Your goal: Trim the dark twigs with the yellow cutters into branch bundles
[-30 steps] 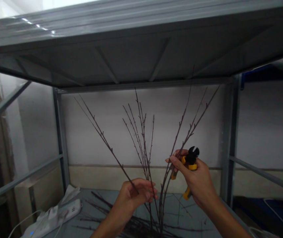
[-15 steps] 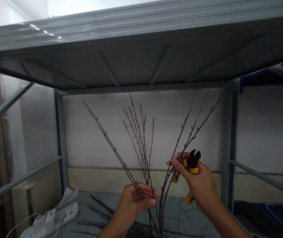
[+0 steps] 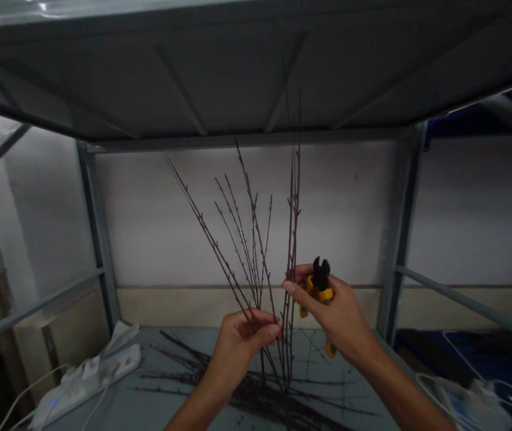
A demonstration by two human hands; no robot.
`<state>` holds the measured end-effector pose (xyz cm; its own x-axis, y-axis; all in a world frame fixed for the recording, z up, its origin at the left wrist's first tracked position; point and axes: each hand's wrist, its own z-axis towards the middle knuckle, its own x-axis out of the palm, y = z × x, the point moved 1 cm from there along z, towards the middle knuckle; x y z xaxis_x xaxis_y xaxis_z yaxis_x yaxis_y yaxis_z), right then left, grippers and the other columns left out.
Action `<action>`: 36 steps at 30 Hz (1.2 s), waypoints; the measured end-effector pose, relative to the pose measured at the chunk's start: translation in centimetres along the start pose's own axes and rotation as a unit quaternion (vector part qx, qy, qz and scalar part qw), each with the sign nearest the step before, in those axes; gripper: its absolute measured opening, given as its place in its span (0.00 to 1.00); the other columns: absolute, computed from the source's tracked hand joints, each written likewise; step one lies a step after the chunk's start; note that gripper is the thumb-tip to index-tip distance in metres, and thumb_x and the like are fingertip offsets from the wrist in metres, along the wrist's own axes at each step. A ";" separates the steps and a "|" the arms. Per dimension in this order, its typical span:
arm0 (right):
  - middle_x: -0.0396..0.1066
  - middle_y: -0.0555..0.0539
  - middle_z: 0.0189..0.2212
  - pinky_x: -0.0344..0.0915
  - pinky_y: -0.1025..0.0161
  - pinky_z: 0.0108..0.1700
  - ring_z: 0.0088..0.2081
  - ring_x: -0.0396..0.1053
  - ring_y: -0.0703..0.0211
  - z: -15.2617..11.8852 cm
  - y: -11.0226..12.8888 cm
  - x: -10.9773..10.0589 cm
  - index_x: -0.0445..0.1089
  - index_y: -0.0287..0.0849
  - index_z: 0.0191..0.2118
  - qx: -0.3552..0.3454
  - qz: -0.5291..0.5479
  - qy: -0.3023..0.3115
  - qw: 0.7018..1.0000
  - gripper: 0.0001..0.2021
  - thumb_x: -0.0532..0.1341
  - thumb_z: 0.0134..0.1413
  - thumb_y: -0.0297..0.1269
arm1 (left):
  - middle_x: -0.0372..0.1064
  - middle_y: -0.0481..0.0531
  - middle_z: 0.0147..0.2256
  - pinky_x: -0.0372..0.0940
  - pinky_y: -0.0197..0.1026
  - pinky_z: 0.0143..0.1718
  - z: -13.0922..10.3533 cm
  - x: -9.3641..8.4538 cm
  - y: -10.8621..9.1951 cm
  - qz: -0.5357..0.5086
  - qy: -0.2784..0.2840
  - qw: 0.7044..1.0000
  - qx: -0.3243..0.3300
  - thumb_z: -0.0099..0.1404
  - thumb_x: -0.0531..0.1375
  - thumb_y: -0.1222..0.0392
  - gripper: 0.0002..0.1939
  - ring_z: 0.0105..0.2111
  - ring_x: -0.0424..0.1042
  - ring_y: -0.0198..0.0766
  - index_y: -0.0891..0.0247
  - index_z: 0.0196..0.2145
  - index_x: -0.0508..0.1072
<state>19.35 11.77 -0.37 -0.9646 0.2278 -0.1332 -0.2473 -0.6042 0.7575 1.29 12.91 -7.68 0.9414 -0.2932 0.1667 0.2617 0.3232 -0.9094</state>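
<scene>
Several thin dark budded twigs (image 3: 211, 240) fan upward in front of me. My left hand (image 3: 249, 338) is closed around some of their stems low down, thumb pressed to the fingers. To the right, my right hand (image 3: 323, 299) pinches a nearly vertical cluster of twigs (image 3: 292, 233) between thumb and fingers. That same hand also keeps a pair of yellow-handled cutting pliers (image 3: 322, 274) in its palm, black jaws pointing up and apart from the twigs. Beneath both hands, a pile of more twigs (image 3: 256, 395) lies on the grey shelf surface (image 3: 148, 341).
A white power strip (image 3: 90, 383) with plugs and cables lies at left beside crumpled white paper (image 3: 121, 336). A grey upper shelf (image 3: 233, 78) hangs overhead, with metal posts (image 3: 98, 239) at the sides. Blue material and white cables (image 3: 466, 395) are at lower right.
My right hand has moved left, swinging its slanted twigs nearly upright and closer to the left-hand bunch. The camera view has tilted down, showing more of the lower shelf.
</scene>
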 end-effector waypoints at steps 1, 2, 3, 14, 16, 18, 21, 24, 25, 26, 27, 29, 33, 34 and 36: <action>0.76 0.47 0.32 0.70 0.58 0.34 0.31 0.71 0.55 0.0 0.1 0.1 0.74 0.45 0.40 -0.006 -0.007 0.003 1.000 0.17 0.70 0.50 0.51 | 0.79 0.54 0.31 0.69 0.40 0.37 0.0 0.0 -0.1 0.002 -0.001 1.000 0.000 0.55 0.73 0.53 0.13 0.31 0.74 0.39 0.65 0.34 0.82; 0.77 0.46 0.34 0.70 0.57 0.36 0.34 0.72 0.54 -0.1 0.2 0.1 0.74 0.46 0.40 -0.011 -0.013 0.007 1.000 0.16 0.69 0.51 0.51 | 0.79 0.54 0.31 0.68 0.40 0.37 -0.1 -0.1 -0.2 0.003 -0.004 1.000 -0.002 0.55 0.73 0.53 0.13 0.31 0.74 0.39 0.65 0.34 0.81; 0.78 0.45 0.37 0.71 0.56 0.39 0.36 0.73 0.52 -0.1 0.3 0.1 0.74 0.46 0.40 -0.017 -0.019 0.012 1.000 0.15 0.68 0.53 0.51 | 0.79 0.54 0.31 0.68 0.40 0.37 -0.1 -0.1 -0.4 0.003 -0.008 1.000 -0.005 0.55 0.72 0.53 0.13 0.31 0.74 0.39 0.65 0.34 0.81; 0.77 0.47 0.35 0.67 0.61 0.32 0.36 0.72 0.53 -0.2 1.0 0.4 0.71 0.47 0.40 -0.025 -0.058 0.068 0.996 0.13 0.61 0.61 0.51 | 0.79 0.57 0.32 0.70 0.43 0.37 -0.6 -1.5 -0.1 -0.041 -0.026 0.999 -0.002 0.59 0.70 0.54 0.12 0.34 0.75 0.42 0.66 0.35 0.79; 0.77 0.47 0.35 0.66 0.62 0.30 0.36 0.71 0.54 -0.1 0.8 0.4 0.71 0.47 0.41 -0.021 -0.057 0.066 0.996 0.13 0.61 0.61 0.52 | 0.78 0.56 0.31 0.69 0.42 0.37 -0.7 -1.9 -0.3 -0.036 -0.032 0.999 0.001 0.60 0.70 0.54 0.12 0.33 0.74 0.41 0.66 0.35 0.79; 0.76 0.47 0.34 0.65 0.61 0.30 0.35 0.71 0.54 0.0 0.6 0.4 0.71 0.47 0.41 -0.019 -0.062 0.062 0.996 0.14 0.62 0.60 0.52 | 0.77 0.55 0.31 0.69 0.42 0.37 -0.8 -2.3 -0.8 -0.024 -0.040 0.999 0.002 0.61 0.69 0.53 0.12 0.33 0.73 0.40 0.66 0.34 0.79; 0.77 0.47 0.34 0.66 0.60 0.32 0.35 0.72 0.52 0.1 0.4 0.7 0.71 0.47 0.41 -0.020 -0.068 0.062 0.996 0.14 0.62 0.60 0.53 | 0.76 0.54 0.32 0.68 0.41 0.39 -0.9 -2.8 -1.3 -0.006 -0.046 0.999 0.003 0.63 0.67 0.52 0.12 0.35 0.72 0.40 0.65 0.34 0.79; 0.77 0.47 0.35 0.68 0.59 0.39 0.38 0.73 0.52 0.1 0.5 1.2 0.71 0.48 0.41 -0.022 -0.067 0.068 0.995 0.14 0.62 0.60 0.52 | 0.75 0.54 0.32 0.67 0.40 0.38 -1.0 -3.1 -1.4 0.006 -0.040 0.999 0.008 0.64 0.66 0.51 0.13 0.35 0.72 0.40 0.65 0.32 0.79; 0.77 0.48 0.35 0.68 0.59 0.42 0.39 0.73 0.52 0.1 0.5 1.4 0.72 0.48 0.41 -0.025 -0.066 0.069 0.995 0.13 0.62 0.60 0.52 | 0.75 0.53 0.31 0.67 0.40 0.38 -1.0 -3.2 -1.4 0.008 -0.036 0.999 0.010 0.64 0.66 0.51 0.13 0.35 0.72 0.40 0.65 0.31 0.78; 0.77 0.48 0.35 0.68 0.59 0.43 0.40 0.73 0.52 0.1 0.5 1.6 0.72 0.48 0.40 -0.028 -0.066 0.070 0.995 0.13 0.63 0.60 0.52 | 0.75 0.53 0.31 0.68 0.40 0.38 -1.0 -3.3 -1.3 0.007 -0.034 0.999 0.009 0.64 0.66 0.51 0.13 0.35 0.72 0.40 0.65 0.31 0.78; 0.77 0.49 0.35 0.68 0.59 0.44 0.40 0.73 0.53 0.2 0.5 1.8 0.72 0.48 0.40 -0.033 -0.066 0.069 0.995 0.13 0.63 0.60 0.52 | 0.75 0.53 0.31 0.68 0.40 0.38 -1.0 -3.3 -1.3 0.005 -0.033 0.999 0.008 0.64 0.66 0.51 0.13 0.35 0.72 0.40 0.65 0.31 0.78; 0.76 0.48 0.35 0.67 0.60 0.44 0.40 0.72 0.53 0.3 0.5 2.2 0.72 0.48 0.40 -0.041 -0.071 0.072 0.994 0.13 0.63 0.60 0.51 | 0.75 0.53 0.31 0.69 0.41 0.39 -1.0 -3.3 -1.2 -0.004 -0.033 0.999 0.006 0.64 0.66 0.51 0.13 0.35 0.72 0.40 0.65 0.31 0.78; 0.76 0.49 0.36 0.67 0.60 0.44 0.40 0.72 0.53 0.5 0.4 2.7 0.72 0.48 0.40 -0.042 -0.067 0.073 0.994 0.12 0.63 0.60 0.51 | 0.76 0.54 0.32 0.69 0.41 0.38 -1.0 -3.1 -1.1 -0.042 -0.044 0.998 0.006 0.64 0.66 0.51 0.13 0.36 0.73 0.41 0.65 0.33 0.78; 0.76 0.49 0.36 0.67 0.60 0.44 0.39 0.72 0.53 0.6 0.5 2.8 0.72 0.48 0.40 -0.041 -0.066 0.073 0.994 0.12 0.63 0.61 0.51 | 0.76 0.54 0.31 0.69 0.41 0.38 -1.0 -3.1 -1.1 -0.053 -0.048 0.997 0.007 0.64 0.66 0.51 0.13 0.35 0.73 0.41 0.65 0.33 0.78; 0.76 0.49 0.35 0.67 0.60 0.44 0.39 0.72 0.53 0.6 0.5 3.0 0.72 0.48 0.40 -0.040 -0.067 0.073 0.994 0.12 0.62 0.61 0.51 | 0.76 0.54 0.31 0.69 0.41 0.38 -0.8 -2.9 -1.1 -0.078 -0.049 0.996 0.008 0.64 0.66 0.51 0.14 0.35 0.73 0.40 0.66 0.32 0.77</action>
<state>16.42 12.63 -0.01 -0.9241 0.2011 -0.3248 -0.3754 -0.6354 0.6747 -1.88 12.66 -7.45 0.9051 -0.2520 0.3425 0.4091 0.2956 -0.8633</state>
